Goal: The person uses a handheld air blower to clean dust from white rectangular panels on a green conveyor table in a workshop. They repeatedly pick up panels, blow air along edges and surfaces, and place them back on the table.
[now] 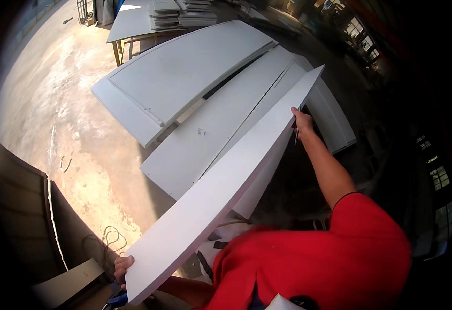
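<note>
A long white panel (213, 194) slants across the view from the lower left to the upper right, held up in front of my body. My left hand (123, 267) wraps its fingers over the panel's edge at the near left end. Farther up, my right hand (302, 123) grips the opposite edge, thumb on the top face. Something thin and dark shows beside the right hand's fingers; I cannot make out what it is. Below the left hand is a blue and black object (117, 300), partly hidden by the panel.
Beyond the held panel lie a white panel with small holes (210, 124) and a wider white panel (184, 67). Stacked white boards (165, 15) rest on a table (127, 28) at the back. Loose cord (111, 240) lies on the floor at left.
</note>
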### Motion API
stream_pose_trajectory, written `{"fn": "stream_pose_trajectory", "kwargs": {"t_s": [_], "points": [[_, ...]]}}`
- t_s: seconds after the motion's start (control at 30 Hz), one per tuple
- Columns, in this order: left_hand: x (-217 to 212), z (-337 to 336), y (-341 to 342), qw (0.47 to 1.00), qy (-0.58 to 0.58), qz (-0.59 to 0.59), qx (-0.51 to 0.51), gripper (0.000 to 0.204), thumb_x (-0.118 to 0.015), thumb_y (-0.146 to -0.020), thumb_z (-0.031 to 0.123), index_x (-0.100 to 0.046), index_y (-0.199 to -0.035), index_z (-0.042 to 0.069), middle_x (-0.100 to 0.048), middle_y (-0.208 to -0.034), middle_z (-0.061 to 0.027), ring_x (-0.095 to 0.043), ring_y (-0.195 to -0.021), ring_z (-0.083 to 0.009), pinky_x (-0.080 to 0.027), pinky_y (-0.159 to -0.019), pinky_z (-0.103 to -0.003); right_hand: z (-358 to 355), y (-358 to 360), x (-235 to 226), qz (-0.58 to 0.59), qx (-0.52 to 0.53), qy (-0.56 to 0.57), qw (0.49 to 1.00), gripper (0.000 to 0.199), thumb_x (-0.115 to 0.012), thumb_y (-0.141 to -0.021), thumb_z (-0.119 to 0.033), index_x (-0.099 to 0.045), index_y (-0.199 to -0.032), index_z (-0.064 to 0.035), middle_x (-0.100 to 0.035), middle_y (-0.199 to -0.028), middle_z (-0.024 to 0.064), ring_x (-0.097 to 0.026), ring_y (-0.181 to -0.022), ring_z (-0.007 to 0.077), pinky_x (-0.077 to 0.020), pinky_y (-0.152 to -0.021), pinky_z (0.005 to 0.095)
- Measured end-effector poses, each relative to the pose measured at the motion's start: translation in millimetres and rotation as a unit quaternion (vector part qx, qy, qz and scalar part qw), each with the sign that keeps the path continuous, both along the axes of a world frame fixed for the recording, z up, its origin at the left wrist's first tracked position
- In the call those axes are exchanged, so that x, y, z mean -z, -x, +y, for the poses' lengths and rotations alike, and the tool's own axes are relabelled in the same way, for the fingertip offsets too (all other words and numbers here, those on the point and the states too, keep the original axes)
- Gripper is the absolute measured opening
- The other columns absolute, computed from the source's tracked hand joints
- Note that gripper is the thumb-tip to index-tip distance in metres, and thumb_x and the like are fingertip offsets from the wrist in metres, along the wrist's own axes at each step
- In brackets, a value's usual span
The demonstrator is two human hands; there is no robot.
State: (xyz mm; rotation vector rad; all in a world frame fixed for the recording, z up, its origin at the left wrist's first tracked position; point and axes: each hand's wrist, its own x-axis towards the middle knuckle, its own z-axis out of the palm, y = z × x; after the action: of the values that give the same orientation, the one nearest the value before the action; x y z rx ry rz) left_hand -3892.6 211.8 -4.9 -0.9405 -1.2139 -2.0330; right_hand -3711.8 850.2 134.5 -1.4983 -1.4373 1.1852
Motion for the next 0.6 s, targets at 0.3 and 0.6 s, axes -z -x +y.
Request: {"fn": "stream_pose_trajectory", "kwargs": {"t_s": [0.3, 0.6], "points": [[-21, 6, 26, 0.996, -0.074, -0.035, 0.035, 0.058, -0.016, -0.096, 0.055, -0.053, -0.103, 0.011, -0.054, -0.076, -0.0027, -0.045, -0.075, -0.0174, -0.032, -0.102, -0.040, -4, -75, 20, 0.120, 0.003, 0.169, 0.978, 0.012, -0.065, -0.079, -0.009, -0.054, -0.075, -0.0072, -0.053, -0.066, 0.0044, -0.046, -0.050, 0.0125, -0.0313, -0.037, 0.0247], [-51, -1, 34, 0.972, 0.016, -0.137, 0.189, 0.053, -0.026, -0.096, 0.052, -0.053, -0.111, 0.008, -0.057, -0.091, -0.0058, -0.049, -0.088, -0.0208, -0.032, -0.106, -0.043, -33, -89, 82, 0.270, -0.014, 0.228, 0.935, 0.013, -0.062, -0.080, -0.003, -0.052, -0.073, -0.0067, -0.052, -0.065, 0.0041, -0.046, -0.049, 0.0125, -0.0335, -0.040, 0.0240]]}}
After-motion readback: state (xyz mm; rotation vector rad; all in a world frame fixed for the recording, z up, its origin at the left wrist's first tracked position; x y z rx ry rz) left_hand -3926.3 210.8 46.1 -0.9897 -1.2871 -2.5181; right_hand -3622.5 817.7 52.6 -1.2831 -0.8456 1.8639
